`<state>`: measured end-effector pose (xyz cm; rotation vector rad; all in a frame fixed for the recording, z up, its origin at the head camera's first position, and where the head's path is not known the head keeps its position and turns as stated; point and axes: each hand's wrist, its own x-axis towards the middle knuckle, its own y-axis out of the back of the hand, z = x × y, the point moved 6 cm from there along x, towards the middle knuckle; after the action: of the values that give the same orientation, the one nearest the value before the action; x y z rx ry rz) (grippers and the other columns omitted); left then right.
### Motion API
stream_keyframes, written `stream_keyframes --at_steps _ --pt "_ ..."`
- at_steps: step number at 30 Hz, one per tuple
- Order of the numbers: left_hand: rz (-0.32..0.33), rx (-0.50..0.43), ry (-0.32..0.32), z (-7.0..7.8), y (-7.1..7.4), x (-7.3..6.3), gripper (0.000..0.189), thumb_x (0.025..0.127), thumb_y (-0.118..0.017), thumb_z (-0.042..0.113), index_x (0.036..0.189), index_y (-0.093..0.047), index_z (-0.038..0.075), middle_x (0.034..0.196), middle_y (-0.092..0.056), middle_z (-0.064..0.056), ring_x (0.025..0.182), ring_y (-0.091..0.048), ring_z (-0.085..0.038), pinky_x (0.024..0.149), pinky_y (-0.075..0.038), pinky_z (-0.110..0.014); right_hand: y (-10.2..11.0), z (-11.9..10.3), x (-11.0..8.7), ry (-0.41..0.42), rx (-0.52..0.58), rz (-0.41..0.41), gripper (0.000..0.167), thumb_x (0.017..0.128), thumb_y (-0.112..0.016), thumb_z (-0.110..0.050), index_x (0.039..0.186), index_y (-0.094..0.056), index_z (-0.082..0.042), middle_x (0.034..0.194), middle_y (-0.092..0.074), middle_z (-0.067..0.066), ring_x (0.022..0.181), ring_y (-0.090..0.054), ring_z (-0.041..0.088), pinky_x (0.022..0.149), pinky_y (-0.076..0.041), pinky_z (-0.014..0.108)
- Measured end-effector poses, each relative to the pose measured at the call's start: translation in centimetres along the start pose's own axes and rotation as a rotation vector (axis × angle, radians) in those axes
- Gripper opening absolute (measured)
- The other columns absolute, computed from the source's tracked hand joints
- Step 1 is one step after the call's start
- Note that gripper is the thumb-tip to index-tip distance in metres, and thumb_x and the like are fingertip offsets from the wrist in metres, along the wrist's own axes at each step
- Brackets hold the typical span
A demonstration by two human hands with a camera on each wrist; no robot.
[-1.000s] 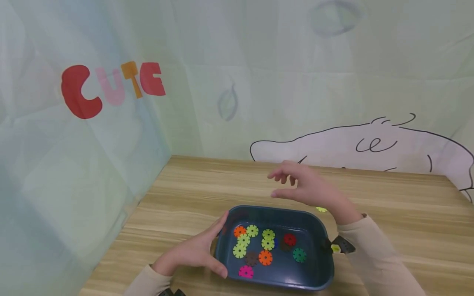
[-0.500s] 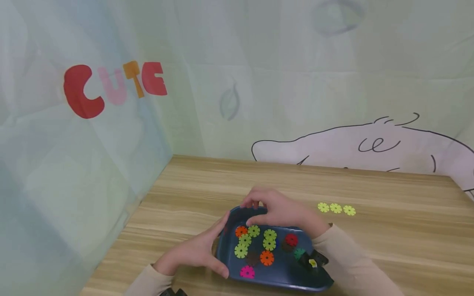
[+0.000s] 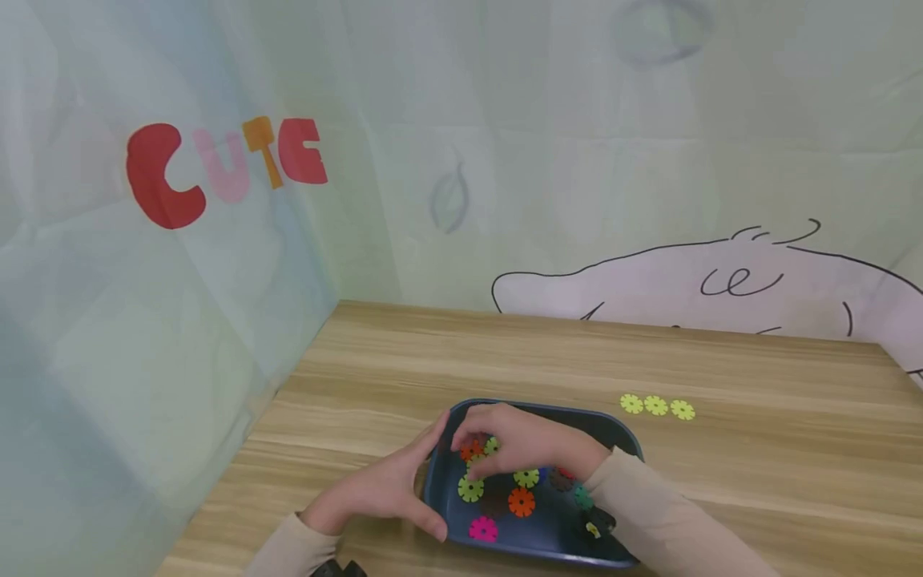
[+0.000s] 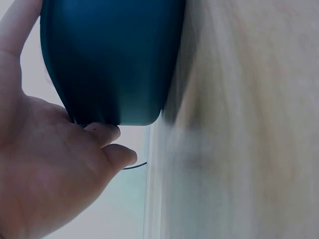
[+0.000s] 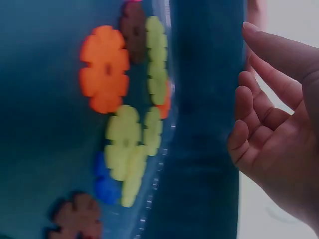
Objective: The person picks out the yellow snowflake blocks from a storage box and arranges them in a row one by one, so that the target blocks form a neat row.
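Observation:
In the head view a dark blue tray [image 3: 548, 553] lies on the wooden table. My left hand [image 3: 385, 485] holds its left end, with the thumb at the near corner and the other fingers towards the far one. The left wrist view shows that hand [image 4: 55, 154] against the tray's outer wall [image 4: 112, 64]. My right hand [image 3: 515, 441] hovers over the tray's left part, thumb and fingers apart. The right wrist view shows no disc in its fingers. Notched plastic discs lie inside: yellow [image 3: 471, 488], orange [image 3: 521, 502], pink [image 3: 483, 529], brown [image 5: 77, 216] and blue [image 5: 105, 181]. The right hand hides some.
Three yellow discs [image 3: 655, 405] lie in a row on the table [image 3: 757, 465], beyond the tray's right end. A printed cloth backdrop [image 3: 404, 160] stands along the left and back edges of the table.
My right hand has moved left and down from beside the yellow row to over the discs in the tray, uncovering the row. My left hand stays at the tray's end.

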<state>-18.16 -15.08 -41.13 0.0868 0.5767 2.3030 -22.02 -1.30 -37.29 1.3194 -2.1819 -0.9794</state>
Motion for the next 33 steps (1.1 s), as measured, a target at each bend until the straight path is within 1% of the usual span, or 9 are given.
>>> stream_keyframes --at_steps 3,8,13,17,26,33 --pt "0.002 0.007 0.001 0.0 0.1 0.0 0.131 0.072 -0.085 0.039 0.154 0.013 0.015 0.161 0.009 -0.015 0.146 0.0 -0.032 0.114 -0.008 -0.061 -0.6 0.5 0.3 -0.038 0.003 -0.024 0.032 0.082 -0.077 -0.017 0.112 -0.067 -0.009 0.107 -0.061 -0.006 0.096 -0.057 0.011 0.087 -0.05 0.026" --pt "0.009 0.014 0.011 0.0 0.2 -0.1 0.131 0.071 -0.085 0.039 0.154 0.013 0.014 0.161 0.01 -0.016 0.146 0.0 -0.031 0.114 -0.008 -0.06 -1.5 1.0 0.6 -0.067 -0.011 -0.063 0.03 0.081 -0.078 -0.016 0.109 -0.069 -0.011 0.102 -0.061 -0.005 0.089 -0.055 0.006 0.082 -0.048 0.02" --pt "0.015 0.023 0.031 -0.1 0.1 -0.2 0.133 0.07 -0.085 0.042 0.154 0.013 0.013 0.16 0.009 -0.017 0.146 0.0 -0.031 0.114 -0.008 -0.06 -2.3 1.5 0.7 -0.088 -0.022 -0.093 0.029 0.08 -0.079 -0.016 0.107 -0.069 -0.012 0.098 -0.059 -0.007 0.085 -0.053 0.003 0.078 -0.047 0.017" --pt "0.012 0.023 0.041 -0.2 0.1 -0.2 0.132 0.07 -0.085 0.043 0.154 0.013 0.013 0.16 0.009 -0.017 0.146 -0.001 -0.031 0.114 -0.008 -0.059 -2.7 1.7 0.7 -0.079 -0.045 -0.103 0.028 0.079 -0.08 -0.016 0.105 -0.068 -0.011 0.097 -0.058 -0.006 0.083 -0.051 0.003 0.075 -0.046 0.016" --pt "-0.004 0.004 0.045 -0.3 0.0 -0.1 0.132 0.072 -0.084 0.044 0.153 0.014 0.013 0.16 0.01 -0.017 0.146 -0.003 -0.032 0.114 -0.009 -0.059 -3.1 2.2 0.9 -0.087 -0.111 -0.113 0.031 0.078 -0.081 -0.02 0.105 -0.07 -0.01 0.097 -0.058 -0.008 0.083 -0.05 0.0 0.077 -0.046 0.015" --pt "-0.003 0.008 0.046 -0.2 0.0 -0.1 0.132 0.071 -0.084 0.043 0.153 0.014 0.011 0.16 0.01 -0.017 0.146 -0.002 -0.031 0.114 -0.008 -0.059 -3.3 2.2 0.9 -0.065 -0.164 -0.114 0.031 0.079 -0.08 -0.022 0.106 -0.071 -0.009 0.096 -0.06 -0.008 0.083 -0.05 -0.001 0.077 -0.047 0.014"
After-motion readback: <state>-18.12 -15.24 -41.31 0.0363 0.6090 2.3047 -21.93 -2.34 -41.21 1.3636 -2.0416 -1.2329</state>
